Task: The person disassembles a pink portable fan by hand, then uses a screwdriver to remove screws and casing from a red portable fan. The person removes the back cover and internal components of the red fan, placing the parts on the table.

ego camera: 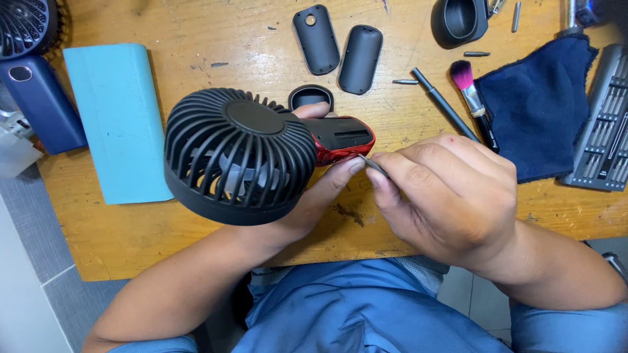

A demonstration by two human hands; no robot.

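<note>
- Two hands on one job: left hand (314, 196) grips a handheld fan (239, 155) from below, black grille facing up, red handle (340, 138) pointing right.
- Right hand (445, 196) pinched shut on a thin metal tool (373, 163), tip touching the handle's near edge.
- Handle's long axis runs left-right, straight at the right hand, which is nearer its open end.
- Black cover pieces (337, 44), brush (471, 98) and blue cloth (540, 108) lie far, on the wooden table (196, 39).

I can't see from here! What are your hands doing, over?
Left hand grips black handheld fan. Right hand fingers pinch thin metal tool at fan's red handle. Nothing blocking.
</note>
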